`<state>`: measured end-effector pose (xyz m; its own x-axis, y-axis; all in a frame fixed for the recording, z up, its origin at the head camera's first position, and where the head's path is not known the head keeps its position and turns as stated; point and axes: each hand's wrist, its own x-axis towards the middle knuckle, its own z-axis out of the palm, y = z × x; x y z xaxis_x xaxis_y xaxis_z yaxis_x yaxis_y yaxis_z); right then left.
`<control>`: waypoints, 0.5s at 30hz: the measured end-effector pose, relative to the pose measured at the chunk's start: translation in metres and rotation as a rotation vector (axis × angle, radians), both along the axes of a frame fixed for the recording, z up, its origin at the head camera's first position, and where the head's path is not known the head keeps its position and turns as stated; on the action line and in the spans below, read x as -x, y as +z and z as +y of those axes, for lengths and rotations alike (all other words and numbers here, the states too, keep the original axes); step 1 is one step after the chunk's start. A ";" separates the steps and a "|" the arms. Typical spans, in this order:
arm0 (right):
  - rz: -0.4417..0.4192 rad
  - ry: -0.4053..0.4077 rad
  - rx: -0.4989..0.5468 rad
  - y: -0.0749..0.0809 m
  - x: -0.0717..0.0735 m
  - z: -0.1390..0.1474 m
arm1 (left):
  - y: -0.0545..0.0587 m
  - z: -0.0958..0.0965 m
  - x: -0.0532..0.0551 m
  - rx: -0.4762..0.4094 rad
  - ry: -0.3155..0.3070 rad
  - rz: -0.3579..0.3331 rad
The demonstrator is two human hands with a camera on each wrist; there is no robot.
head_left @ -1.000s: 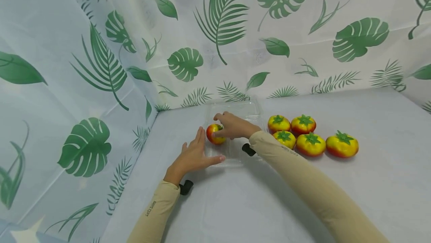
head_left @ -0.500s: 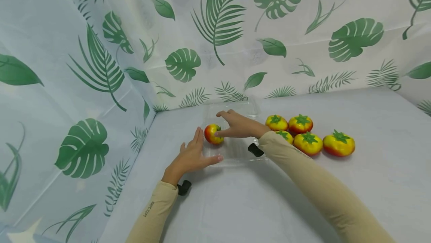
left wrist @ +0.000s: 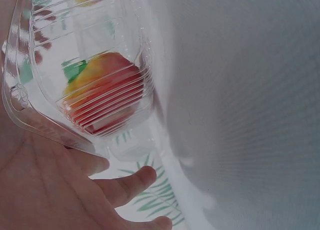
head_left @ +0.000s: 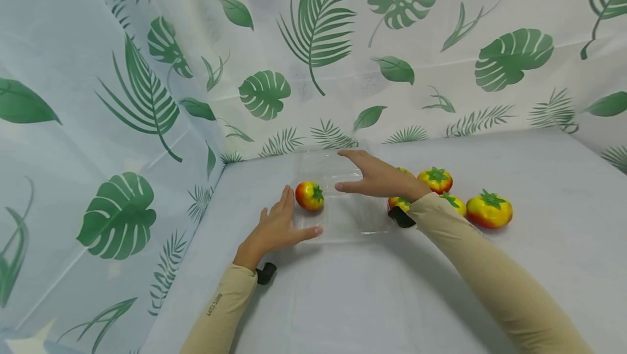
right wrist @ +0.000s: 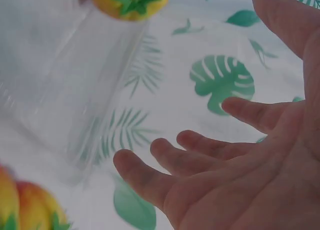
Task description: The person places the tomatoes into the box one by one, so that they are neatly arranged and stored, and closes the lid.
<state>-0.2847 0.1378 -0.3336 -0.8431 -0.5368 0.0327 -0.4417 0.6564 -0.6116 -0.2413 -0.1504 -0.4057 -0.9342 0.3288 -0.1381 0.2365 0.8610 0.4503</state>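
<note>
A clear plastic clamshell box (head_left: 355,212) lies with its lid raised at the back. At its left end sits one yellow-and-red fruit (head_left: 308,197), tomato-like with a green leafy top, tilted so the leaves face right. My left hand (head_left: 272,230) touches the box's left side, fingers straight and thumb spread along the front. In the left wrist view the fruit (left wrist: 107,98) shows through the ribbed wall. My right hand (head_left: 379,176) hovers above the box's right part, holding nothing, thumb and fingers apart. The right wrist view shows the bare palm and spread fingers (right wrist: 142,175).
Several more such fruits stand right of the box, some partly hidden behind the right hand and sleeve; the rightmost fruit (head_left: 489,210) is in full view. A leaf-printed curtain (head_left: 323,71) closes off the back and left of the white table (head_left: 343,299).
My right hand has let go of the fruit in the box and moved right, away from it. The fruit stays at the left end. The left hand has kept its place.
</note>
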 end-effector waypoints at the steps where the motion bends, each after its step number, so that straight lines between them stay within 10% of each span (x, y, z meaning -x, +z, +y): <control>1: 0.006 -0.003 0.003 0.000 -0.001 0.005 | 0.000 0.000 0.000 -0.001 0.002 -0.002; 15: 0.040 -0.052 0.044 0.002 -0.022 0.065 | -0.001 0.002 0.000 0.001 -0.007 0.006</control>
